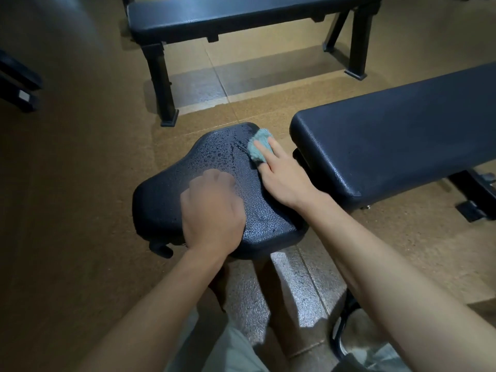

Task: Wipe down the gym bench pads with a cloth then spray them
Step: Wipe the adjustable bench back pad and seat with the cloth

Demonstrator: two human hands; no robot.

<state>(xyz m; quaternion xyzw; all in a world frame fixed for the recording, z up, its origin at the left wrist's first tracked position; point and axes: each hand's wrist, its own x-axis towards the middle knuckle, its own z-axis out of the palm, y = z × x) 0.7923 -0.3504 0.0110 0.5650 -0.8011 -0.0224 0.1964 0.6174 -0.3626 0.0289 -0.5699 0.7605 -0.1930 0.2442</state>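
Two bare hands work on the black seat pad of a gym bench, which sits low in the middle of the view and is speckled with droplets across its far half. The right hand lies flat near the pad's far right edge, its fingers straight and pressing a small teal cloth down onto the wet vinyl; the cloth is bunched under the fingertips and shows beyond and to the left of them. The left hand rests on the near middle of the same pad with its fingers curled under into a loose fist, knuckles pointing away from the person; whether anything lies inside it cannot be told.

Just beside the seat pad, on the right, the long back pad of the same bench stretches off toward the upper right, separated from the seat by a narrow gap. Its surface looks matte, with no clear droplets. A second flat bench stands farther off across the top of the view on black steel legs. The floor is tan and speckled. At the bottom, the person's knees and light shorts show beneath the forearms.
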